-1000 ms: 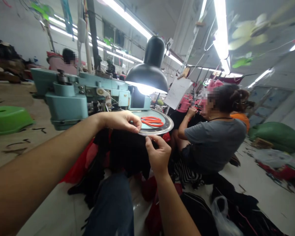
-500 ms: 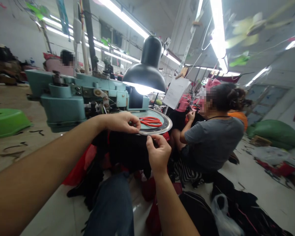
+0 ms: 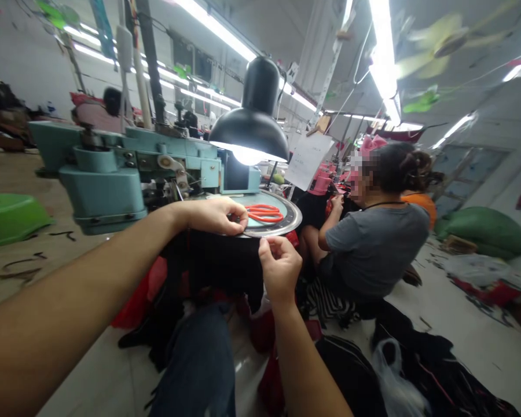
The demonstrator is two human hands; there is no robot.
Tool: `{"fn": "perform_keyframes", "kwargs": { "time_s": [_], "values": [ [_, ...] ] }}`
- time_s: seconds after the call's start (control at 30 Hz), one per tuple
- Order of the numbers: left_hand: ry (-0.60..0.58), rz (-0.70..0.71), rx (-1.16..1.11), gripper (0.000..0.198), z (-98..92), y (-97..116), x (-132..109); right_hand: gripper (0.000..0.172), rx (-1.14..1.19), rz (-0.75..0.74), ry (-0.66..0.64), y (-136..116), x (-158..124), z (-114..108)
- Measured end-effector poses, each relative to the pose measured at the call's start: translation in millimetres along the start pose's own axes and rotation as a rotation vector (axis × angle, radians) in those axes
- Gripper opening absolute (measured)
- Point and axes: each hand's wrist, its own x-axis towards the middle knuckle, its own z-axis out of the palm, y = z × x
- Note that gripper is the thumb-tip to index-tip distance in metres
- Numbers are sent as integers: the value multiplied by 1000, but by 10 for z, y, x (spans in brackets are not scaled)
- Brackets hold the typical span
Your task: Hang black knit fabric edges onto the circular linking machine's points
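A black piece of fabric (image 3: 226, 263) hangs from the front rim of a round metal dial (image 3: 293, 217) on a teal machine (image 3: 106, 188). My left hand (image 3: 219, 215) pinches the fabric's top edge at the rim. Farther right, my right hand (image 3: 281, 263) grips the same edge between thumb and fingers, just below the rim. Between the two hands the edge runs nearly straight along the dial. Red-handled scissors (image 3: 264, 213) lie on the dial plate behind my fingers; their blades are mostly hidden by my left hand.
A lit black lamp (image 3: 252, 124) hangs over the dial. A co-worker in a grey shirt (image 3: 373, 243) sits close on the right. Dark cloth (image 3: 438, 359) and a clear plastic bag (image 3: 395, 382) lie on the floor. A green stool (image 3: 15, 217) stands at left.
The view has shifted slightly, so the machine and lamp appear a little farther left. Both hands keep their pinch on the fabric, and more of its edge shows between them.
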Motion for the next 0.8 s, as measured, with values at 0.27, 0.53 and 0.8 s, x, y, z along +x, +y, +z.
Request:
{"fn": "perform_keyframes", "kwargs": {
  "time_s": [0.27,0.53,0.8],
  "values": [
    [-11,32,-40,27,8,-14,7,23,38,26,-35,-14,-18,21],
    [-16,13,8,30,-17,63,26,21,77,62,-110,-62,5,14],
    [-10,-4,-18,28,5,86,34,24,162,166,-114,-59,15,7]
  ]
}}
